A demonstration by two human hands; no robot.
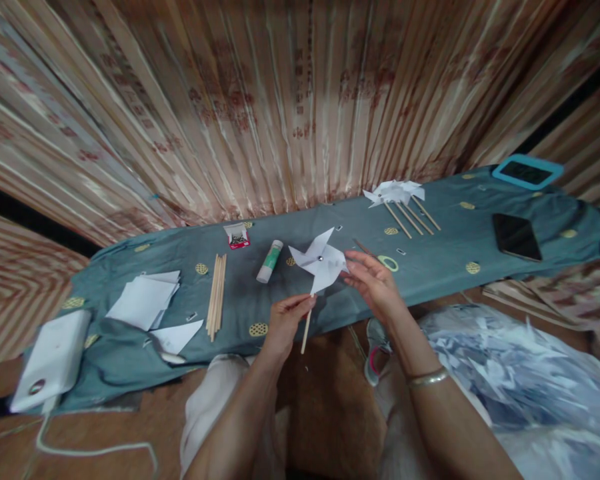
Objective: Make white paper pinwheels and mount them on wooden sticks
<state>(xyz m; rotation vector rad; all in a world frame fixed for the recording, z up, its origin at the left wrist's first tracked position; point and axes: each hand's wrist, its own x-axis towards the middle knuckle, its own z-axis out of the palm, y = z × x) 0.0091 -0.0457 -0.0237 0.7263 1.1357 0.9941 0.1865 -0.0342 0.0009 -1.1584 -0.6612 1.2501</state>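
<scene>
A white paper pinwheel (pixel 321 270) on a thin wooden stick is held up over the front of the cloth-covered table, a small round pin head showing at its centre. My left hand (pixel 287 320) pinches the stick just below the blades. At the pinwheel's right side, the fingers of my right hand (pixel 373 280) are closed on the edge of a blade. Behind and left of it lies a green and white glue stick (pixel 271 261). Scissors with pale green handles (pixel 388 263) rest beyond my right hand, partly hidden by it.
Wooden sticks (pixel 217 297), an open red box of pins (pixel 237 236) and paper sheets (pixel 145 300) lie on the left. Several pinwheels (pixel 396 192), a dark phone (pixel 517 236) and a blue-framed device (pixel 529 172) are to the right. A white device (pixel 55 360) sits far left; a plastic bag of scraps (pixel 530 373) stands right.
</scene>
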